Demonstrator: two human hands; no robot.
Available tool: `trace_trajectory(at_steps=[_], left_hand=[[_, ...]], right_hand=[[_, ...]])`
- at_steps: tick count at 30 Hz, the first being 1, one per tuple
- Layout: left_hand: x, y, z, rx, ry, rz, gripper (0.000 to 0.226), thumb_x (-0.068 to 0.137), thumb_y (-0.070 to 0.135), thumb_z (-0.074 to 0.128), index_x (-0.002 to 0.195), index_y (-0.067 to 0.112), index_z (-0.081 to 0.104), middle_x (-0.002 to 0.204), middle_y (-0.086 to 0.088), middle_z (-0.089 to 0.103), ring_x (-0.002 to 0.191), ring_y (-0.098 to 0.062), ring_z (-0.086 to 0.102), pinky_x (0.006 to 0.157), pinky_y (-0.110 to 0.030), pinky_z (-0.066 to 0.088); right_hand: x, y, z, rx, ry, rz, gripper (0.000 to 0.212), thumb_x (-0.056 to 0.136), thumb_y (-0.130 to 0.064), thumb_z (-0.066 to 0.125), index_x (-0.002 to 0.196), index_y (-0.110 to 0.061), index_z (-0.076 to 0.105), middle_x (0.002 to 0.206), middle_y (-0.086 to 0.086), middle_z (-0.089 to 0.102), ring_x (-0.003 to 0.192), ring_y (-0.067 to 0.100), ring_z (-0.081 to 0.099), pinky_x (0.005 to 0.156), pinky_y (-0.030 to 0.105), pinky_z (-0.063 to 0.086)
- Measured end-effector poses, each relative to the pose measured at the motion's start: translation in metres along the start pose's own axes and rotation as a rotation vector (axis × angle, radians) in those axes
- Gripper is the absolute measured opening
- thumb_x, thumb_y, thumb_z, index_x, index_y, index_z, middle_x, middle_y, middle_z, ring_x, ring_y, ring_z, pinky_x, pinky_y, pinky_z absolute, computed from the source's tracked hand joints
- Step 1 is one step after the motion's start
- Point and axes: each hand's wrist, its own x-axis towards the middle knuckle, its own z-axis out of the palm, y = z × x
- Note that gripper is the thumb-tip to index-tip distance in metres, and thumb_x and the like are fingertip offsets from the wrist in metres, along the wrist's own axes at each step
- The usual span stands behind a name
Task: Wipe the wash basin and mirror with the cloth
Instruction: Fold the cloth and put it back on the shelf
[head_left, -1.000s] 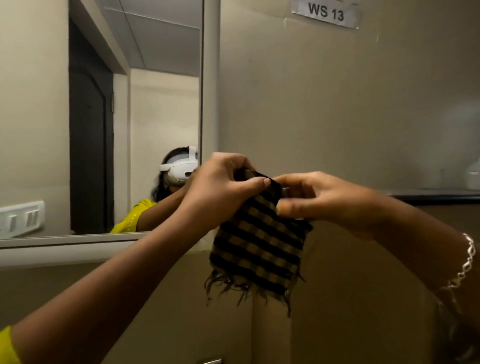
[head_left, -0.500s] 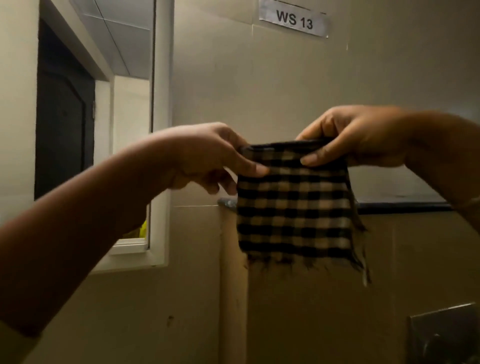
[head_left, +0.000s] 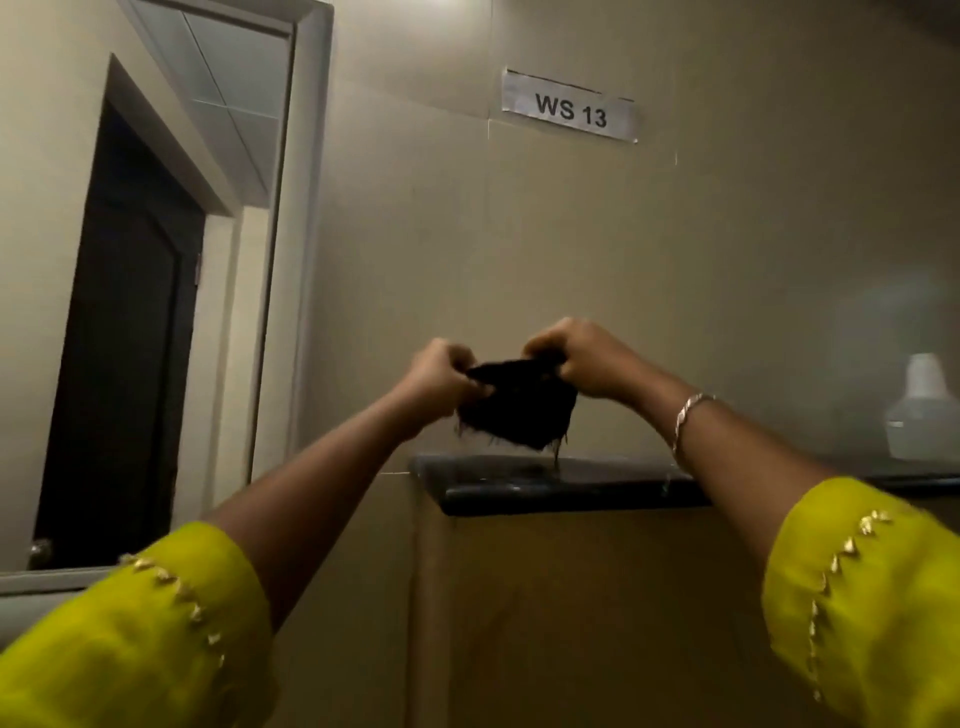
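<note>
left hand (head_left: 439, 375): mine, raised in front of me at about chest-to-face height, fingers curled tight, pinching the left top edge of the cloth.
right hand (head_left: 589, 358): mine, level with the left and close beside it, fingers closed on the right top edge of the cloth.
cloth (head_left: 519, 405): bunched between my two hands, hanging below them; looks dark here, pattern too blurred to read; frayed threads dangle off the bottom edge.
cloth vs ledge: lower fringe hangs just above the dark ledge (head_left: 545, 488); can't tell if the longest thread touches it.
dark ledge: below and beyond both hands, glossy black slab on top of a beige boxed section of wall.
mirror (head_left: 156, 291): well to the left of my left hand, pale frame, reflecting a dark doorway and ceiling panels. Neither hand touches it.
wash basin: out of shot.
sign (head_left: 569, 106): above my hands on the wall, reads "WS 13".
bottle (head_left: 922, 410): white, blurred, far off to the right of my right hand, on the same ledge line.
bracelet (head_left: 685, 421): silver, on my right wrist.
sleeves (head_left: 156, 634): yellow-green with gold trim, both forearms, bottom corners of the view.
</note>
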Motion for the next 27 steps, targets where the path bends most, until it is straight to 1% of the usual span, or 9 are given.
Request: trace_trajectory(at_steps=[2, 5, 8, 11, 13, 17, 20, 22, 27], left_hand=[[-0.008, -0.013, 0.006, 0.016, -0.048, 0.001, 0.006, 0.085, 0.004, 0.060, 0.084, 0.009, 0.056, 0.091, -0.014, 0.059, 0.082, -0.021, 0.057, 0.061, -0.021, 0.045], [-0.020, -0.020, 0.009, 0.073, -0.063, 0.077, 0.005, 0.084, 0.008, 0.062, 0.083, 0.011, 0.058, 0.088, -0.010, 0.060, 0.079, -0.018, 0.059, 0.058, -0.016, 0.047], [-0.029, -0.017, 0.011, 0.173, -0.045, 0.147, 0.007, 0.081, 0.013, 0.067, 0.081, 0.015, 0.060, 0.093, -0.011, 0.066, 0.089, -0.023, 0.063, 0.077, -0.036, 0.055], [-0.039, -0.013, 0.015, 0.237, -0.040, 0.186, 0.008, 0.080, 0.019, 0.068, 0.080, 0.019, 0.060, 0.099, -0.009, 0.068, 0.095, -0.023, 0.063, 0.089, -0.045, 0.052], [-0.045, -0.010, 0.016, 0.285, -0.018, 0.201, 0.008, 0.080, 0.024, 0.068, 0.084, 0.019, 0.064, 0.100, -0.005, 0.069, 0.092, -0.021, 0.063, 0.085, -0.043, 0.053], [-0.052, -0.008, 0.019, 0.360, 0.036, 0.249, 0.019, 0.079, 0.032, 0.069, 0.093, 0.020, 0.069, 0.095, 0.006, 0.068, 0.082, -0.013, 0.063, 0.065, -0.025, 0.050], [-0.053, -0.008, 0.019, 0.383, 0.011, 0.288, 0.024, 0.080, 0.029, 0.068, 0.098, 0.015, 0.070, 0.095, 0.002, 0.066, 0.086, -0.010, 0.059, 0.070, -0.023, 0.047], [-0.054, -0.009, 0.018, 0.358, -0.017, 0.313, 0.025, 0.080, 0.028, 0.068, 0.098, 0.012, 0.069, 0.099, -0.001, 0.067, 0.089, -0.010, 0.056, 0.076, -0.024, 0.045], [-0.060, -0.011, 0.019, 0.288, 0.002, 0.416, 0.026, 0.073, 0.036, 0.070, 0.089, 0.015, 0.069, 0.083, 0.014, 0.057, 0.082, -0.001, 0.046, 0.066, -0.015, 0.035]], right_hand=[[-0.014, 0.004, 0.015, -0.002, -0.031, 0.001, 0.047, 0.078, 0.017, 0.049, 0.118, -0.004, 0.062, 0.120, 0.011, 0.064, 0.109, 0.018, 0.058, 0.083, 0.015, 0.035], [-0.031, 0.006, 0.019, 0.037, -0.066, -0.030, 0.043, 0.081, 0.015, 0.049, 0.115, -0.006, 0.064, 0.105, 0.008, 0.065, 0.097, 0.017, 0.058, 0.080, 0.018, 0.041], [-0.046, 0.008, 0.014, 0.095, -0.101, -0.058, 0.039, 0.081, 0.015, 0.049, 0.105, -0.009, 0.068, 0.087, -0.003, 0.061, 0.083, 0.016, 0.060, 0.069, 0.018, 0.048], [-0.057, 0.009, 0.012, 0.143, -0.129, -0.067, 0.040, 0.080, 0.017, 0.048, 0.103, -0.009, 0.069, 0.085, -0.001, 0.063, 0.083, 0.022, 0.065, 0.076, 0.031, 0.057], [-0.063, 0.012, 0.011, 0.177, -0.152, -0.066, 0.042, 0.080, 0.018, 0.047, 0.105, -0.009, 0.068, 0.089, 0.000, 0.064, 0.087, 0.022, 0.065, 0.078, 0.030, 0.056], [-0.073, 0.013, 0.007, 0.156, -0.218, -0.052, 0.046, 0.079, 0.018, 0.045, 0.106, -0.011, 0.068, 0.092, -0.006, 0.063, 0.088, 0.009, 0.060, 0.072, 0.009, 0.044], [-0.081, 0.012, 0.001, 0.163, -0.320, -0.042, 0.034, 0.082, -0.005, 0.050, 0.109, -0.015, 0.067, 0.101, -0.010, 0.059, 0.090, -0.001, 0.057, 0.072, 0.007, 0.043], [-0.085, 0.010, 0.001, 0.186, -0.356, -0.020, 0.042, 0.075, -0.028, 0.046, 0.110, -0.016, 0.066, 0.102, -0.012, 0.054, 0.095, 0.003, 0.054, 0.074, 0.012, 0.043], [-0.089, 0.012, 0.010, 0.288, -0.200, 0.003, 0.038, 0.086, -0.041, 0.042, 0.100, -0.018, 0.069, 0.094, -0.006, 0.065, 0.089, 0.008, 0.059, 0.076, 0.022, 0.044]])
